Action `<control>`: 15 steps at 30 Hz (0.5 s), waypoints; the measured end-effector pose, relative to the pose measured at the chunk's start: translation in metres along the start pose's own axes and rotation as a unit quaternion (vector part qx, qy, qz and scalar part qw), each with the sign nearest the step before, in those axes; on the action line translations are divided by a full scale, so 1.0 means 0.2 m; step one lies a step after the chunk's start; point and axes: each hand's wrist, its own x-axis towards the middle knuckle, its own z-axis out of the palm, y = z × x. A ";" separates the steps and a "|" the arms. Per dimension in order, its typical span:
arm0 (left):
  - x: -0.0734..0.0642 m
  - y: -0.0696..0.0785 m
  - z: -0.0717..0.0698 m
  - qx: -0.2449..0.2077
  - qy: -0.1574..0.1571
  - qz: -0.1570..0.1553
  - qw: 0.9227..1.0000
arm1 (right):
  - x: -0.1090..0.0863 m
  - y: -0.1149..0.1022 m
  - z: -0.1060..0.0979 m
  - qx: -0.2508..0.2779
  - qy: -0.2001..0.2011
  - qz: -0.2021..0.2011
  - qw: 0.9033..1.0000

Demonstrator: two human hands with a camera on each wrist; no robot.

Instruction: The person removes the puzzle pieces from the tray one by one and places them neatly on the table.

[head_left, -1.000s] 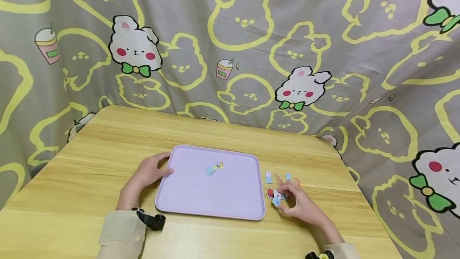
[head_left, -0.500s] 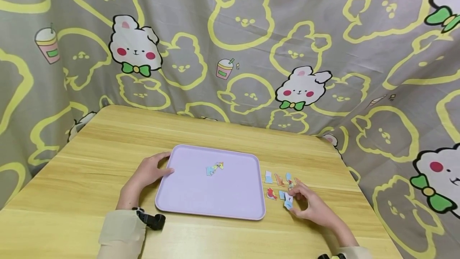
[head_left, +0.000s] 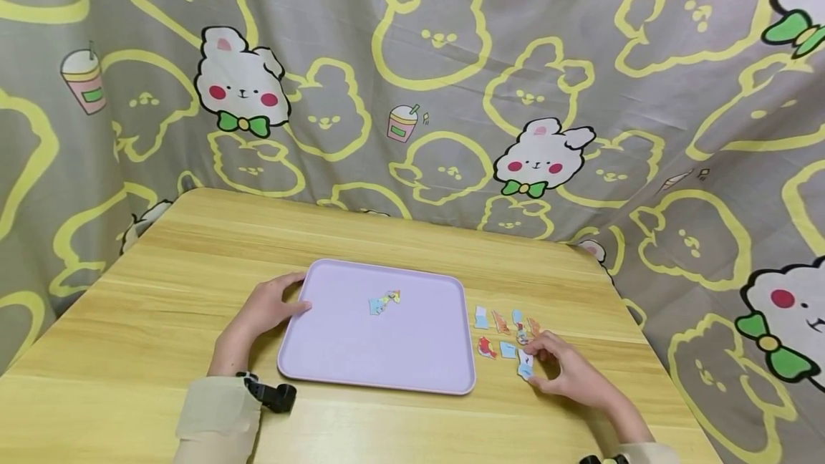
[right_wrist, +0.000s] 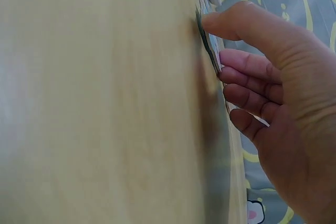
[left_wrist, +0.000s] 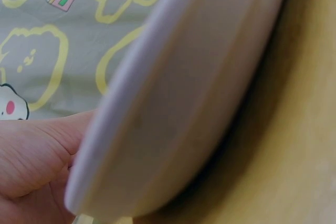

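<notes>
My right hand (head_left: 567,372) pinches a white and pale blue jigsaw puzzle piece (head_left: 526,364) by its edges, low over the table right of the tray. In the right wrist view, thumb and fingertips meet the thin piece (right_wrist: 209,38), which is slightly tilted off the wood. Around it lie several loose puzzle pieces, among them a red one (head_left: 486,347) and a plain blue one (head_left: 508,350). My left hand (head_left: 266,308) grips the left edge of the lilac tray (head_left: 387,364), thumb over the rim. A few joined puzzle pieces (head_left: 384,303) rest on the tray.
The wooden table (head_left: 161,335) reaches back to a grey patterned curtain (head_left: 438,92). More loose pieces, such as a blue and white one (head_left: 481,317) and an orange one (head_left: 500,321), lie close to the tray's right rim (head_left: 468,335).
My right hand has carried the white and blue puzzle piece rightward and lowered it beside the plain blue one, uncovering pieces it hid before. The left hand and tray have stayed put.
</notes>
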 end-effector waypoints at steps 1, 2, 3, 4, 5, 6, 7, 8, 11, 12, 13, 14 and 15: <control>0.00 0.00 0.00 0.000 0.000 0.000 1.000 | 0.00 0.00 0.00 -0.001 -0.002 0.000 1.000; 0.00 0.00 0.00 0.001 0.000 0.000 1.000 | 0.00 0.00 -0.01 -0.001 -0.004 0.001 1.000; 0.00 0.00 0.00 0.000 0.000 0.000 1.000 | 0.00 0.01 -0.01 0.000 -0.007 0.003 1.000; 0.00 0.00 0.00 0.000 0.000 0.000 1.000 | 0.00 0.01 -0.01 0.000 -0.010 0.006 1.000; 0.00 0.00 0.00 0.000 0.001 0.000 1.000 | 0.00 0.01 -0.02 0.001 -0.013 0.007 1.000; 0.00 0.00 0.00 0.000 0.001 0.000 1.000 | 0.00 0.02 -0.02 0.000 -0.015 0.006 1.000; 0.00 0.00 0.00 0.000 0.001 0.000 1.000 | 0.00 0.02 -0.03 0.001 -0.017 0.004 1.000; 0.00 0.00 0.00 -0.001 0.002 0.000 1.000 | 0.00 0.02 -0.03 0.001 -0.019 0.003 1.000; 0.00 0.00 0.00 -0.001 0.003 0.001 1.000 | 0.01 0.02 -0.03 0.001 -0.021 -0.010 1.000; 0.00 0.00 0.00 -0.001 0.003 0.001 1.000 | 0.01 0.02 -0.04 0.000 -0.022 -0.013 1.000; 0.00 -0.01 0.00 -0.001 0.003 0.001 1.000 | 0.01 0.02 -0.04 0.000 -0.022 -0.016 1.000; 0.00 -0.01 0.00 -0.001 0.003 0.000 1.000 | 0.01 0.02 -0.04 0.000 -0.022 -0.017 1.000; 0.00 -0.01 0.00 -0.002 0.002 -0.001 1.000 | 0.01 0.02 -0.04 0.000 -0.023 -0.018 1.000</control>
